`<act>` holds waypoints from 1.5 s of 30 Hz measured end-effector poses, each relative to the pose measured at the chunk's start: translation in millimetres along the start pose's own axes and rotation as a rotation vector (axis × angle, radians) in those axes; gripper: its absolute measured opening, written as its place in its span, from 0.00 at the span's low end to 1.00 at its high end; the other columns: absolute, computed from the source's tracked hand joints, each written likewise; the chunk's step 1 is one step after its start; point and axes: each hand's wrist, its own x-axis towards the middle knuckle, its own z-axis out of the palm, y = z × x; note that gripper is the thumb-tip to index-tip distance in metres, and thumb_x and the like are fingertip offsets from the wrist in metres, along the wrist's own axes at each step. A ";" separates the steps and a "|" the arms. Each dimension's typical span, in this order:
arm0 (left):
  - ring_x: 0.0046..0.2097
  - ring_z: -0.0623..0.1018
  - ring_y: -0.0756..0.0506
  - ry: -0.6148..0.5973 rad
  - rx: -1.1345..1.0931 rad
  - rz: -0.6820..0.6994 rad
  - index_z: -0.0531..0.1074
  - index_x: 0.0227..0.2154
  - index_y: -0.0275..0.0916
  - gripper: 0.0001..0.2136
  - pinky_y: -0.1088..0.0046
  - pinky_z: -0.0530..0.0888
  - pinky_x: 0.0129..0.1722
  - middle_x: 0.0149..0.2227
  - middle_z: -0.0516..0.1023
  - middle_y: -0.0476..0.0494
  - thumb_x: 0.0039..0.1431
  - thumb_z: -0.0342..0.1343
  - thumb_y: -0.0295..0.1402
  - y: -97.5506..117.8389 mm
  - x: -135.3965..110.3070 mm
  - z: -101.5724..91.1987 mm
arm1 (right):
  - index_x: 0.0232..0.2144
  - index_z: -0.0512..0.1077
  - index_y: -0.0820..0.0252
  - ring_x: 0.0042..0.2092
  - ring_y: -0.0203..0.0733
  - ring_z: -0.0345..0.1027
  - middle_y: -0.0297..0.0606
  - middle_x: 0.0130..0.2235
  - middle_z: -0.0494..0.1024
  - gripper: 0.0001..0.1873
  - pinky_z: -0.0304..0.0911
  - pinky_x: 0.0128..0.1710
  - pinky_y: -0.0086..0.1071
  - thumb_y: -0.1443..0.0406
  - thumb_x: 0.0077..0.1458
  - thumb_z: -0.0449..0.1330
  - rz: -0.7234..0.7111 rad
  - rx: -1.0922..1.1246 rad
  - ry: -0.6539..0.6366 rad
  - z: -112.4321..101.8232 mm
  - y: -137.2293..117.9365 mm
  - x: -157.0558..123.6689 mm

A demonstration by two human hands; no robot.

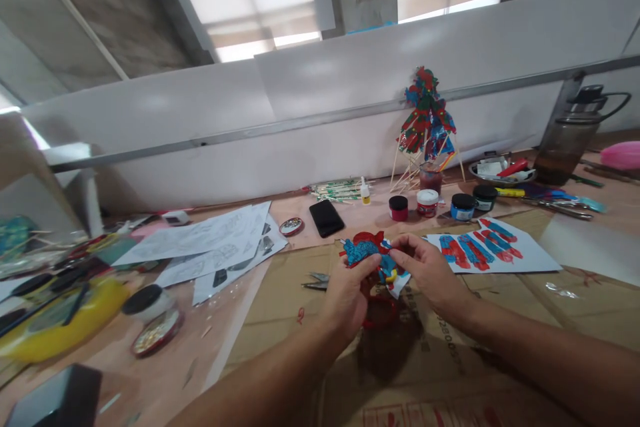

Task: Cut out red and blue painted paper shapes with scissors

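Observation:
A red and blue painted paper cutout [364, 248], with a little yellow on it, is held up over the cardboard. My left hand [349, 297] grips it from below and the left, thumb on its face. The fingers of my right hand [419, 265] pinch together at its right edge; whether they hold the cutout itself or a small separate bit is too small to tell. A white paper part hangs beneath. Under my left hand lie scissors, their blades [317, 280] showing at its left and the red handles [381, 313] below the cutout, partly hidden.
Cardboard [280, 320] covers the work area. A painted striped sheet [477, 247] lies at right, paint jars [399, 208] behind. A phone [327, 218], printed sheets [200, 240] and a yellow container [95, 320] are leftward. Painted cutouts on sticks [425, 113] stand at back; a bottle [567, 140] stands far right.

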 end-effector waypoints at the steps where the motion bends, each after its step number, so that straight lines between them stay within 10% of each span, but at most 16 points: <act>1: 0.28 0.76 0.50 -0.007 0.005 -0.003 0.74 0.24 0.36 0.15 0.76 0.73 0.31 0.25 0.79 0.50 0.32 0.72 0.27 0.3 0.5 -0.5 | 0.31 0.71 0.58 0.32 0.38 0.65 0.31 0.30 0.71 0.12 0.63 0.34 0.33 0.58 0.48 0.65 0.011 0.017 0.006 -0.3 0.0 0.6; 45: 0.33 0.79 0.49 -0.193 0.409 0.242 0.74 0.36 0.40 0.14 0.71 0.75 0.36 0.34 0.82 0.47 0.45 0.68 0.31 14.2 15.0 -16.9 | 0.40 0.73 0.57 0.40 0.45 0.72 0.39 0.41 0.78 0.12 0.70 0.42 0.39 0.62 0.53 0.64 -0.213 -0.316 -0.010 -9.9 6.2 -0.8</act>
